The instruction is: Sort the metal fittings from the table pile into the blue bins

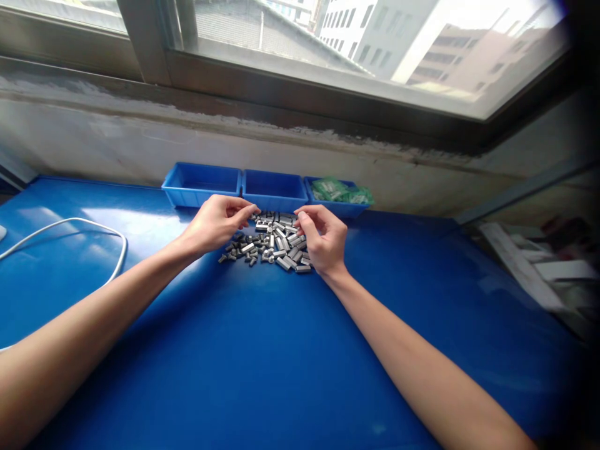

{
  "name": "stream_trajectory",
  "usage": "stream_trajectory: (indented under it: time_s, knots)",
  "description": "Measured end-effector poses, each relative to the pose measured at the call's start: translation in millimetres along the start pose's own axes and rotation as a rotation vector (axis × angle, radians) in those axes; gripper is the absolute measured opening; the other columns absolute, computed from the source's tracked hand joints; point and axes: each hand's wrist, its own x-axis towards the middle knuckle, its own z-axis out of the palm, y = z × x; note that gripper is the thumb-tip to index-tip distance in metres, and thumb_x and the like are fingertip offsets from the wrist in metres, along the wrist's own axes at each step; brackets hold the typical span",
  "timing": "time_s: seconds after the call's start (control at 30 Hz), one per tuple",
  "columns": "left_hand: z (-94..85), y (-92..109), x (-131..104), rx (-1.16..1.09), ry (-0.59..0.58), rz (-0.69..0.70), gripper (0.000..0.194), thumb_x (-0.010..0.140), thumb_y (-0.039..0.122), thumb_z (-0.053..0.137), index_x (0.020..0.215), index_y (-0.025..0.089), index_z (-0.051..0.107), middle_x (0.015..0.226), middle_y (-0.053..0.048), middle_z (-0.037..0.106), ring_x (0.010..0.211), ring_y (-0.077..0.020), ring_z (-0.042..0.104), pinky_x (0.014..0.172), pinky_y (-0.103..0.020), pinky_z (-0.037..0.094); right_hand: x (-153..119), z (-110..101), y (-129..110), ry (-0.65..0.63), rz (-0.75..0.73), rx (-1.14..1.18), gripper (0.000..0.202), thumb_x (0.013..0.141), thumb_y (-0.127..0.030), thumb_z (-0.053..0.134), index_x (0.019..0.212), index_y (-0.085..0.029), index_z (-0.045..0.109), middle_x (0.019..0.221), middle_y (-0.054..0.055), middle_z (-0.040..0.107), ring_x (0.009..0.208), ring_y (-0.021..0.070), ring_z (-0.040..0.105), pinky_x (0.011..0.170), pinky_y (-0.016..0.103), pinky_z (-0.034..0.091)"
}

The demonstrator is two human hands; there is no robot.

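A mixed pile of small metal parts lies on the blue table: dark short screws (231,251) on its left and silver hex standoffs (293,250) on its right. Over the pile's back left edge is my left hand (219,220), thumb and fingertips pinched together. My right hand (325,237) hovers at the right side, its thumb and forefinger also closed in a pinch. Whatever sits between the fingertips of either hand is too small to make out. Part of the pile is hidden behind the right hand.
Along the wall stand a left blue bin (201,197), a middle blue bin (276,201) and a right blue bin (335,209) with green plastic packets (337,189). A white cable (122,240) curves over the table (262,369) at left. Boxes and papers (557,269) are at right.
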Motion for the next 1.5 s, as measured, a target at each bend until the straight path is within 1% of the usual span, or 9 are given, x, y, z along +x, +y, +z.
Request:
stream_trajectory:
  time_s: [0.27, 0.4, 0.6, 0.87, 0.97, 1.13, 1.3, 1.43, 1.5]
  knots:
    - [1.0, 0.0, 0.5, -0.164, -0.003, -0.048, 0.049, 0.080, 0.062, 0.072, 0.069, 0.015, 0.066, 0.058, -0.001, 0.062, 0.050, -0.0108, 0.053, 0.050, -0.022, 0.039, -0.8, 0.4, -1.8, -0.057, -0.031, -0.040, 0.019, 0.091, -0.036, 0.059, 0.088, -0.021, 0.071, 0.076, 0.001, 0.070, 0.065, 0.0169, 0.064, 0.067, 0.030, 0.053]
    - [0.9, 4.2, -0.8, -0.302, -0.013, -0.101, 0.047, 0.075, 0.059, 0.079, 0.076, 0.013, 0.068, 0.066, -0.004, 0.068, 0.054, -0.0109, 0.058, 0.053, -0.022, 0.045, -0.1, 0.8, -1.1, -0.064, -0.035, -0.017, 0.019, 0.091, -0.035, 0.060, 0.087, -0.021, 0.071, 0.076, 0.001, 0.070, 0.065, 0.0167, 0.064, 0.067, 0.030, 0.053]
    - [0.3, 9.8, -6.1, -0.368, -0.014, -0.112, 0.054, 0.066, 0.056, 0.087, 0.099, 0.015, 0.074, 0.083, -0.009, 0.077, 0.079, -0.0213, 0.072, 0.075, -0.031, 0.057, -0.2, 1.4, -2.3, -0.102, -0.030, -0.015, 0.020, 0.092, -0.037, 0.059, 0.087, -0.021, 0.070, 0.077, 0.002, 0.071, 0.067, 0.0177, 0.065, 0.067, 0.030, 0.053]
    - [-0.2, 10.3, -4.5, -0.408, 0.033, -0.149, 0.049, 0.064, 0.051, 0.089, 0.090, 0.013, 0.073, 0.081, -0.011, 0.077, 0.079, -0.0236, 0.075, 0.074, -0.033, 0.060, 0.0, 0.8, -3.2, -0.133, -0.026, -0.025, 0.021, 0.092, -0.038, 0.058, 0.085, -0.021, 0.070, 0.076, 0.002, 0.070, 0.067, 0.0178, 0.065, 0.067, 0.030, 0.053]
    - [-2.1, 7.7, -1.8, -0.420, 0.107, -0.138, 0.043, 0.070, 0.046, 0.086, 0.095, 0.013, 0.073, 0.083, -0.010, 0.077, 0.081, -0.0231, 0.076, 0.076, -0.033, 0.061, -0.3, 0.4, -4.7, -0.148, -0.036, -0.042, 0.021, 0.092, -0.038, 0.058, 0.084, -0.021, 0.069, 0.075, 0.002, 0.070, 0.067, 0.0177, 0.065, 0.066, 0.030, 0.053]
    - [-9.0, 4.9, 3.4, -0.514, 0.359, -0.034, 0.035, 0.079, 0.035, 0.080, 0.105, 0.014, 0.071, 0.095, -0.010, 0.077, 0.097, -0.0229, 0.075, 0.092, -0.035, 0.061, -0.3, 0.6, -5.3, -0.158, -0.050, -0.038, 0.020, 0.092, -0.035, 0.059, 0.083, -0.021, 0.069, 0.075, 0.002, 0.070, 0.065, 0.0170, 0.064, 0.066, 0.029, 0.052]
    - [-9.3, 6.6, 5.5, -0.634, 0.461, -0.087, 0.029, 0.085, 0.024, 0.071, 0.112, 0.012, 0.067, 0.110, -0.013, 0.074, 0.108, -0.0218, 0.073, 0.102, -0.034, 0.057, 0.4, 0.7, -3.9, -0.164, -0.032, -0.036, 0.020, 0.092, -0.036, 0.059, 0.084, -0.021, 0.069, 0.076, 0.002, 0.071, 0.067, 0.0172, 0.065, 0.066, 0.029, 0.053]
    - [-8.7, 5.9, 3.8, -0.506, 0.446, -0.038, 0.028, 0.084, 0.025, 0.069, 0.110, 0.014, 0.070, 0.107, -0.012, 0.074, 0.100, -0.0213, 0.074, 0.096, -0.035, 0.059, 0.9, 0.9, -4.9, -0.167, -0.032, -0.040, 0.021, 0.091, -0.037, 0.059, 0.083, -0.021, 0.069, 0.075, 0.001, 0.070, 0.066, 0.0169, 0.064, 0.065, 0.029, 0.052]
    - [-10.5, 5.0, 2.4, -0.285, 0.326, 0.019, 0.024, 0.084, 0.029, 0.068, 0.102, 0.015, 0.073, 0.098, -0.010, 0.076, 0.092, -0.0219, 0.075, 0.089, -0.035, 0.061, 1.1, 1.1, -5.3, -0.168, -0.035, -0.040, 0.021, 0.091, -0.037, 0.059, 0.082, -0.021, 0.069, 0.074, 0.001, 0.070, 0.065, 0.0167, 0.064, 0.064, 0.028, 0.051]
